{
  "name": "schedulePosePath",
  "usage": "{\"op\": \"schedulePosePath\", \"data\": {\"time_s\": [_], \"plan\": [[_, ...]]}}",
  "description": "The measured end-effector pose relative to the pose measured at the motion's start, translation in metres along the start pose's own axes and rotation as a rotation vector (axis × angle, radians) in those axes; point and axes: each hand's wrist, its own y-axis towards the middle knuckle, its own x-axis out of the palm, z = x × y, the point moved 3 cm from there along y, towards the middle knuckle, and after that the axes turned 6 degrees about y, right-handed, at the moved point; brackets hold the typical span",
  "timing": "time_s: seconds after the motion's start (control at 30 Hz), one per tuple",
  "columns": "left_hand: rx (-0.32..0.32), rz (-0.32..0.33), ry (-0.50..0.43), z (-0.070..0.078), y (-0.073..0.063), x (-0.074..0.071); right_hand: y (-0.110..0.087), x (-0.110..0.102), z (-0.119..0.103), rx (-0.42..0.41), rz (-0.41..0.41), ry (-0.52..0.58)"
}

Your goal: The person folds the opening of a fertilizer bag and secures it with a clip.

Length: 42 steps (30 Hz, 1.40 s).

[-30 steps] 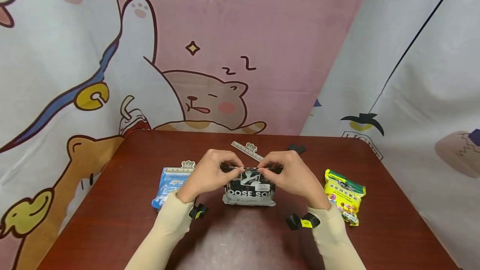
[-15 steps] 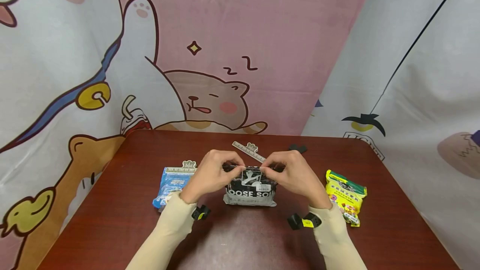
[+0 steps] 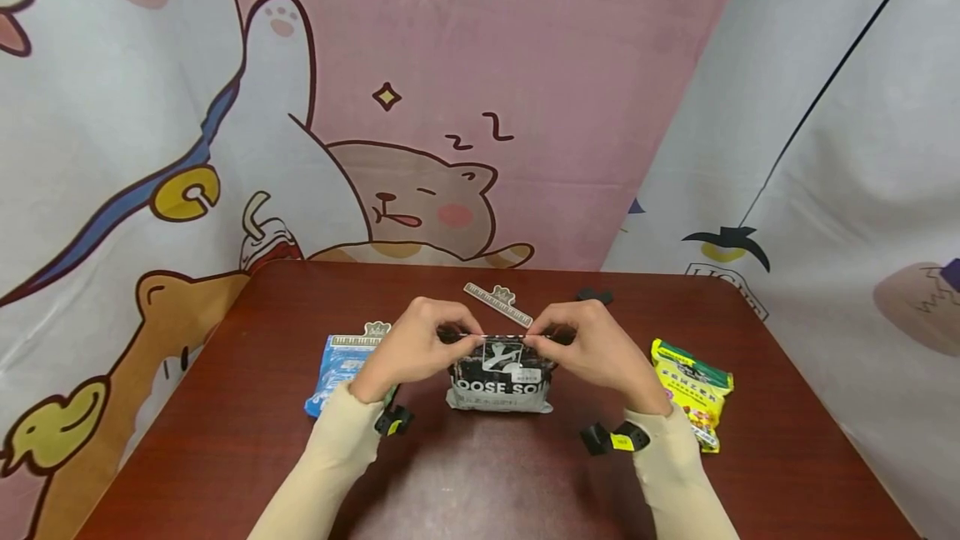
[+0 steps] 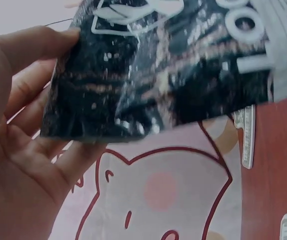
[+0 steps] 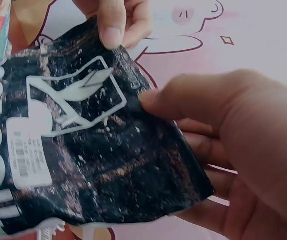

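A black and grey soil bag [image 3: 501, 386], printed "LOOSE SOIL", stands upright at the middle of the table. My left hand [image 3: 426, 344] pinches its top edge left of centre, thumb in front and fingers behind. On the other side my right hand [image 3: 592, 348] pinches the same edge right of centre. The right wrist view shows the bag's dark front [image 5: 108, 155] with a white leaf print and a barcode sticker, the right thumb pressed near the rim. In the left wrist view the bag's upper part [image 4: 113, 90] lies between thumb and fingers.
Behind the bag lies a metal ruler-like clip [image 3: 497, 304]. A blue packet [image 3: 337, 369] with a similar clip [image 3: 363, 338] on top is at left, partly behind the left arm. At right lies a yellow-green packet [image 3: 693, 390]; a dark object [image 3: 594, 296] is at the back.
Both hands keep their pinch on the soil bag's top edge. They have slid slightly apart along it, the right hand a little to the right. The bag stays in place.
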Motion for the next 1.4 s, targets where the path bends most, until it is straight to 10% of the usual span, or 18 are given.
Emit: {"op": "schedulePosePath", "data": {"time_s": [1.4], "plan": [[-0.11,-0.084,-0.083,-0.007,-0.007,-0.012,-0.007,-0.01,0.005,0.039,-0.009,0.055]]}}
